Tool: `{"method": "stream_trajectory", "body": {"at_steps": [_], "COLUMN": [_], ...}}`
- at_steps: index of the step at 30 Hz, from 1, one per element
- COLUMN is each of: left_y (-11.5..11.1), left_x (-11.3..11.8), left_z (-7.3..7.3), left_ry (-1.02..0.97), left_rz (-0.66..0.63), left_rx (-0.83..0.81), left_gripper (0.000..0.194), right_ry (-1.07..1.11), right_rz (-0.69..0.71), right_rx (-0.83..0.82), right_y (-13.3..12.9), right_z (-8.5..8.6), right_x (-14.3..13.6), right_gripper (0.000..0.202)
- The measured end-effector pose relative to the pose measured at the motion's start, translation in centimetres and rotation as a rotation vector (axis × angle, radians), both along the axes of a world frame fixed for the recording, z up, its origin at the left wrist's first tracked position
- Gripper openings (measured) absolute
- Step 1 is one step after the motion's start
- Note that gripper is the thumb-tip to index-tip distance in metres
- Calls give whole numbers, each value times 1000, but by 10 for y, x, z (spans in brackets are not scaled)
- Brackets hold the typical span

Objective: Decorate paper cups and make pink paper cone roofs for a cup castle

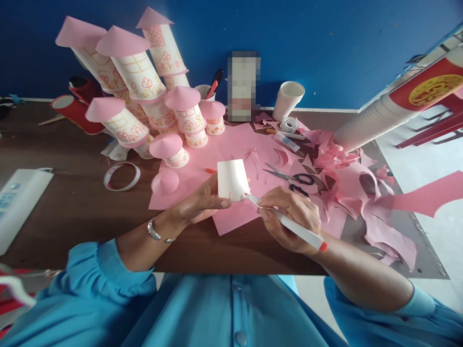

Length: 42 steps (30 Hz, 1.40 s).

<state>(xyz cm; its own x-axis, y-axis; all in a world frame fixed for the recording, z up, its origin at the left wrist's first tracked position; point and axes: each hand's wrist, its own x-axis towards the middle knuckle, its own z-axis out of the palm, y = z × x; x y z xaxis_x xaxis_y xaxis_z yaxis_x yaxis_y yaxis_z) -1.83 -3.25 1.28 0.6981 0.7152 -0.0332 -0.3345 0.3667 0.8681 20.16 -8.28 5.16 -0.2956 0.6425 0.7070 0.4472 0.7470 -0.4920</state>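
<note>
A small white paper cup (232, 178), with a few red marks near its lower edge, is held in my left hand (204, 201), the thumb across its near side. My right hand (291, 217) grips a white marker (298, 230) with a red end. The marker's tip touches or nearly touches the cup's lower right edge. Both hands are over pink paper (237, 219) near the front of the brown table. To the left and behind stand white cup towers (139, 79) with pink cone roofs and red and yellow drawings.
Scissors (289, 178) lie right of the cup, among pink scraps (361, 193). A tape roll (122, 176) and pink cone (165, 182) are on the left. Stacked cups (379, 115) lean at right. Behind are a white cup (288, 100) and clear tape (290, 125).
</note>
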Motion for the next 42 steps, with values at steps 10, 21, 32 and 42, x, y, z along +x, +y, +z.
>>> {"method": "stream_trajectory", "body": {"at_steps": [10,21,32,42], "left_y": [-2,-3,-2,-2], "left_x": [-2,-4,-2,-2], "left_z": [0,-6,-1,-5], "left_ry": [28,-17,-24,-39], "left_rz": [-15,5,-5,-27], "left_rx": [28,21,1,48], "left_gripper": [45,46,47,52], "right_ry": [14,-21,-25,-36], "right_rz": [14,-21,-4,12], "right_rx": [26,33,24,14], "right_y": [0,1,1,1], "right_z": [-3,-2,-1,-1], "right_x": [0,-1,-2,-2], "right_gripper": [16,16,16,16]}}
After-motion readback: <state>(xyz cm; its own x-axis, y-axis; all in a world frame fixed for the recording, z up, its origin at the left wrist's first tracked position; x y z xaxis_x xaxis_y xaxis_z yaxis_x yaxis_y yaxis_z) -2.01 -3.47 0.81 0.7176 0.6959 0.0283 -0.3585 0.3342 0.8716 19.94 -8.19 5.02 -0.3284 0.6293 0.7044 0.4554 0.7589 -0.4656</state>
